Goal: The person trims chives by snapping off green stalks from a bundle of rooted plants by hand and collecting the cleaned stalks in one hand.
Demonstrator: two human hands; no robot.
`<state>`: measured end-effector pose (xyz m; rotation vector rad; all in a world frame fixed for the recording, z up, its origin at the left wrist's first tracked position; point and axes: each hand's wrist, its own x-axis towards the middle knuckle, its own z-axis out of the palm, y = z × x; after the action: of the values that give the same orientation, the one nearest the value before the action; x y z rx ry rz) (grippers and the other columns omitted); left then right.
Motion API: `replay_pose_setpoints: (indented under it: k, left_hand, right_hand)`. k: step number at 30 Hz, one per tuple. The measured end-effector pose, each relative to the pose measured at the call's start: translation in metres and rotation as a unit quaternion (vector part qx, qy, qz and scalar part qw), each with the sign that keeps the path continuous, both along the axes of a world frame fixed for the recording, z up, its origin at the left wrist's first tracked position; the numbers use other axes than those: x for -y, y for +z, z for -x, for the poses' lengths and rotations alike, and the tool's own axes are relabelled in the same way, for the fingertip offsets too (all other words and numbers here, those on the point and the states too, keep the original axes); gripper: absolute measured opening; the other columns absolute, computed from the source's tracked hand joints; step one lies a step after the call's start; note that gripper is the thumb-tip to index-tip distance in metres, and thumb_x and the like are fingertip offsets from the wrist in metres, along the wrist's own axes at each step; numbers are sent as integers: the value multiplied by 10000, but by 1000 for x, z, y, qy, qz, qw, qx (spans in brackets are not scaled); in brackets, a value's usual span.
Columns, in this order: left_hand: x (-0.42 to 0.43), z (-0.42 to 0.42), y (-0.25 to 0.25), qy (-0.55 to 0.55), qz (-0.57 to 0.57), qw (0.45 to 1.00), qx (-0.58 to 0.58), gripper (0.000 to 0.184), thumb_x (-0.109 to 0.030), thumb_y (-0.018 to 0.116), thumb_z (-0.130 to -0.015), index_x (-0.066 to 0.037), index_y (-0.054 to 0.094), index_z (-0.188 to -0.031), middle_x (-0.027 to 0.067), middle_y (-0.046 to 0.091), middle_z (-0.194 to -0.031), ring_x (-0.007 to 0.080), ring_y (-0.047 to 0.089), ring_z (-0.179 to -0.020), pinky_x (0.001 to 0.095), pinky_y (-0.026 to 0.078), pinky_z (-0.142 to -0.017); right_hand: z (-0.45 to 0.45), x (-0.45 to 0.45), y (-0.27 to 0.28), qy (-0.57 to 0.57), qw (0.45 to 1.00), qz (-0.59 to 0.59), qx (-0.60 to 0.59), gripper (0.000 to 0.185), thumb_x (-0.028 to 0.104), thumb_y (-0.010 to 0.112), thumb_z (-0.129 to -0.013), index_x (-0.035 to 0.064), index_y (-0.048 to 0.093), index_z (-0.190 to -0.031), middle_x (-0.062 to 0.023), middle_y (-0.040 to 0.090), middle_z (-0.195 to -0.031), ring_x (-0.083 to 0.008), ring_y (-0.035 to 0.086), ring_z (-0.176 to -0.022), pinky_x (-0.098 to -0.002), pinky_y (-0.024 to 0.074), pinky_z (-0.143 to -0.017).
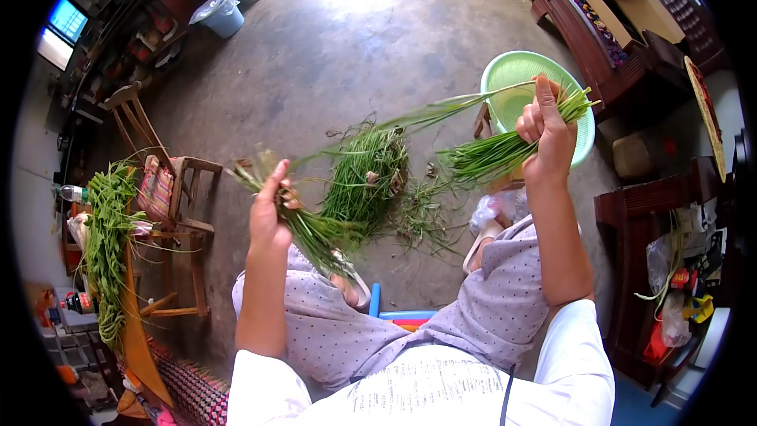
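Head view: left hand (269, 217) closed round a bunch of greens, the left bunch (322, 235), tips pointing near-right, partly blurred. Right hand (550, 132) gripping the right bunch (482, 159), cut ends to the right; its thumb and finger also pinch thin stalks (445, 109) trailing left. Pile (361, 177) of greens on floor (315, 55) between the hands, loose scraps (426, 213) just right of it. Green basket (495, 69) on the right, beyond right hand. Chair (195, 164) left, leafy greens (110, 225) nearer-left, bucket (224, 22) far left.
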<state>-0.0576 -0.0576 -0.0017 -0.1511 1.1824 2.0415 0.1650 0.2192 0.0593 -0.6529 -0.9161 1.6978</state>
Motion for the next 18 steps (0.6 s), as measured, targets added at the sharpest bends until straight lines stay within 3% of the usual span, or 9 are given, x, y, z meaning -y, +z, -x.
replay_pose_setpoints:
  k: [4, 8, 11, 14, 18]
  left_hand:
    - [5, 11, 6, 88, 3, 996, -26, 164, -183, 645, -844, -76, 585, -953, -29, 526, -691, 32, 459, -536, 167, 362, -420]
    - [-15, -13, 17, 68, -36, 995, -59, 143, -171, 662, -830, -112, 532, -813, -11, 549, -706, 45, 500, -573, 162, 376, -414]
    - [-30, -39, 13, -67, -11, 994, -84, 149, -130, 667, -818, -131, 519, -825, 1, 591, -761, 62, 545, -626, 168, 381, -443]
    - [-49, -75, 34, -171, 52, 970, -164, 172, -103, 670, -809, -135, 508, -762, 14, 633, -825, 52, 556, -650, 173, 381, -477]
    - [-61, -93, 38, -252, 60, 950, -174, 248, -44, 672, -791, -155, 456, -741, 69, 655, -918, 68, 587, -727, 161, 380, -473]
  right_hand:
    - [-2, -4, -3, -6, 1000, -24, -11, 133, 185, 628, -863, 68, 590, -913, 89, 304, -494, -24, 242, -398, -210, 186, -377]
    - [5, 19, -2, 119, 991, -28, 54, 141, 198, 627, -862, 68, 587, -901, 86, 340, -485, -24, 275, -387, -200, 205, -361]
    - [10, 36, -7, 238, 969, 17, 67, 147, 218, 610, -876, 82, 563, -848, 91, 332, -485, -15, 257, -386, -201, 198, -364]
    - [13, 49, -9, 284, 955, 24, 87, 143, 217, 604, -881, 86, 554, -849, 96, 326, -487, -9, 250, -389, -196, 194, -367]
    - [17, 58, -10, 300, 948, 34, 98, 124, 196, 598, -887, 88, 552, -847, 100, 335, -489, 0, 251, -387, -194, 194, -368]
